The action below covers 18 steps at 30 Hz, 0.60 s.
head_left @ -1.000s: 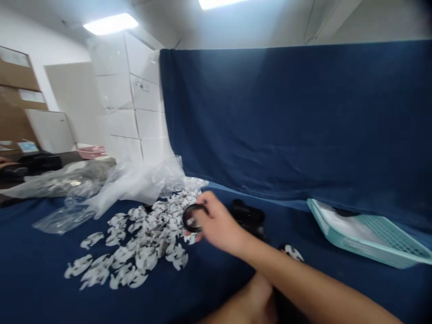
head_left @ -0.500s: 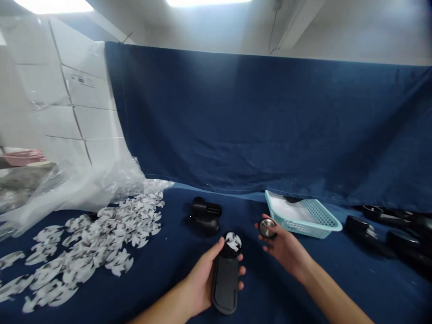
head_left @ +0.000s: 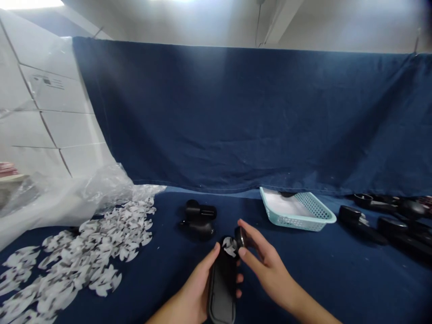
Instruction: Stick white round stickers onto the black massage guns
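Left hand [head_left: 195, 283] gripping black oval device [head_left: 222, 292], right hand [head_left: 266, 261] pinching round metal disc [head_left: 240, 237] at device's top

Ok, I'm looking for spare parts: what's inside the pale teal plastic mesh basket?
The pale teal plastic mesh basket holds a white sheet covering its floor, and a dark object shows at its far rim. Anything beneath the sheet is hidden.

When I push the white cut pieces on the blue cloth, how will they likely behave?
The white cut pieces look thin, so they are probably light and floppy. Loosely overlapped, they would likely slide apart easily.
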### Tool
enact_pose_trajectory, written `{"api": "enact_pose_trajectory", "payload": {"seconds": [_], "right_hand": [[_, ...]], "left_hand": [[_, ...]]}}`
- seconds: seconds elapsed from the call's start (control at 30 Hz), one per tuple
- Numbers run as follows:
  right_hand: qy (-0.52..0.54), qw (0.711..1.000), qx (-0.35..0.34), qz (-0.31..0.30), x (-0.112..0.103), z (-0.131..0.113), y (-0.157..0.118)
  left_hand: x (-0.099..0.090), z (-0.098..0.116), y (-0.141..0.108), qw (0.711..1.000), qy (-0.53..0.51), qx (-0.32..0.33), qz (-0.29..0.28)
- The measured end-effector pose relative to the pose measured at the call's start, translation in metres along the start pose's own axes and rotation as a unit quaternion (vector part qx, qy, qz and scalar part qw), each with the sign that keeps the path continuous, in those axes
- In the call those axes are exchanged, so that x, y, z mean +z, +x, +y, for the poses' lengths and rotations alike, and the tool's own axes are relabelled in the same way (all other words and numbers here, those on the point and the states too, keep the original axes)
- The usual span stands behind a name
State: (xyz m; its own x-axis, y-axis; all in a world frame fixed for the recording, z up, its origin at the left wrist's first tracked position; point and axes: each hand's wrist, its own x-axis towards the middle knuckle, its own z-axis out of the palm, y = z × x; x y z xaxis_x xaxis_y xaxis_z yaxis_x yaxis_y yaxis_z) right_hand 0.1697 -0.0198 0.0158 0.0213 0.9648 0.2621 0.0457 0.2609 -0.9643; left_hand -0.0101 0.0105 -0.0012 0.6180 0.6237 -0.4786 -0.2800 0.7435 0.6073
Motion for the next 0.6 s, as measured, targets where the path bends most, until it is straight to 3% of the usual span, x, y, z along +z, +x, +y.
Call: {"api": "enact_pose_trajectory", "payload": {"seconds": [0.1, 0.2, 0.33, 0.6], "right_hand": [[-0.174, 0.979, -0.079, -0.066, 0.008, -0.009, -0.010], [-0.229, 0.966, -0.096, -0.072, 0.009, -0.011, -0.011], [-0.244, 0.963, -0.085, -0.071, 0.004, -0.014, -0.006], [-0.225, 0.962, -0.079, -0.133, -0.007, -0.025, -0.001]], "left_hand": [[0.003, -0.002, -0.002, 1.000, -0.006, 0.015, 0.020], [0.005, -0.003, -0.003, 1.000, 0.000, 0.011, 0.014], [0.005, -0.005, -0.005, 1.000, 0.024, 0.010, -0.004], [0.005, -0.003, -0.007, 0.999, 0.048, 0.006, -0.008]]}}
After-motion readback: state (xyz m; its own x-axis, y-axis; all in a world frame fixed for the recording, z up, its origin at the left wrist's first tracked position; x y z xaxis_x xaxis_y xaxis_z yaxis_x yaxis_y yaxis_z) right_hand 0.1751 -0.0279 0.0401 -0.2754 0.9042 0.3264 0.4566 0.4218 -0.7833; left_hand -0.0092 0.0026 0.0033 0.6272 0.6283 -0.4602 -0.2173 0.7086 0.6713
